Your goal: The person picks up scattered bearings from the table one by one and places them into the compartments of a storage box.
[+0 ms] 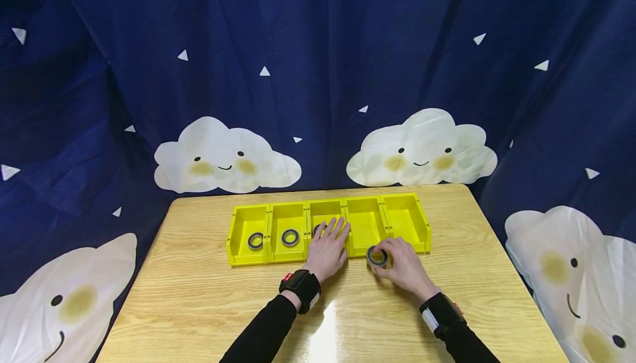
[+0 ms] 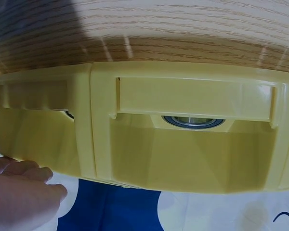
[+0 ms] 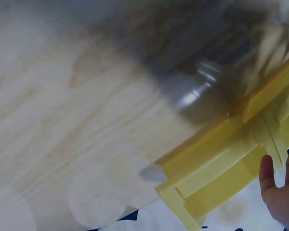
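Right hand [image 1: 403, 266] pinched a ring [image 1: 370, 259], bins [image 1: 365, 228] just beyond it; left hand [image 1: 325, 254] outstretched over the middle bin [image 1: 325, 208]; placing seemed underway, next likely requiring a lift

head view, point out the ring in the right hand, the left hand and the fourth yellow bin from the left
Held ring [image 1: 370, 257]: head view, left part of its dark rim.
Left hand [image 1: 326, 253]: head view, back of the hand.
Fourth yellow bin [image 1: 367, 227]: head view, its floor.
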The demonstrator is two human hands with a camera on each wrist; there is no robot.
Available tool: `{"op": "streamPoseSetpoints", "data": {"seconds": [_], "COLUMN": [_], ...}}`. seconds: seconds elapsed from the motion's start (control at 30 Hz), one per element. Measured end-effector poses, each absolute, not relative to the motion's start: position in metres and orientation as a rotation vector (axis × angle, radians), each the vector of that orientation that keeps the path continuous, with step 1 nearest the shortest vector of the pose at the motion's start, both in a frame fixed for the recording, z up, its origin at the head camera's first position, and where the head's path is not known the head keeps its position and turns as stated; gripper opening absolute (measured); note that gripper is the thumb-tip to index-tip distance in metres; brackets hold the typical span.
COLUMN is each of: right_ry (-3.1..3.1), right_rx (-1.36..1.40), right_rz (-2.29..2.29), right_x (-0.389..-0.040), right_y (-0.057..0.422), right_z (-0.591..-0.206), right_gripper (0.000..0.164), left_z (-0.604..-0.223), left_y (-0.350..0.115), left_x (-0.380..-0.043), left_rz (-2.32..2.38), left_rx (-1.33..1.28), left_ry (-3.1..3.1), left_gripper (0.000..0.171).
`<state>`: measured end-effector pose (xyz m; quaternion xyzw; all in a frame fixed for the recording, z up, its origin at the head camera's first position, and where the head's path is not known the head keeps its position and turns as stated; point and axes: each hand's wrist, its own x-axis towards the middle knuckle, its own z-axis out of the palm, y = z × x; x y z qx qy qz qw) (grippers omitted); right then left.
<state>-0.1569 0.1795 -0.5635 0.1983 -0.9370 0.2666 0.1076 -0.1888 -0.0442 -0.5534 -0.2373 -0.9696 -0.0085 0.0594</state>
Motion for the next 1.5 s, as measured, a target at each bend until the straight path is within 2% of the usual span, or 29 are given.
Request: {"op": "streamPoseSetpoints", "data": {"seconds": [0.9, 1.5], "right_ry": [-2.754, -2.777], "right_rx": [0.538, 0.398], "right_rz": [0.788, 0.677], "right_x": [-0.182, -0.194], "right_y": [0.172, 0.162], "right_z": [-0.557, -0.557], "right_gripper": [0.039, 0.037], "left_z": [-0.553, -0.555], "left_y": [-0.044, -0.043], "left_x": [-0.189, -0.190], "left_rz": [0.019, 0.003], "left_rx": [-0.708, -0.719], "left_ry": [-2.937, -2.973], "left_gripper": [0.061, 0.062]}}
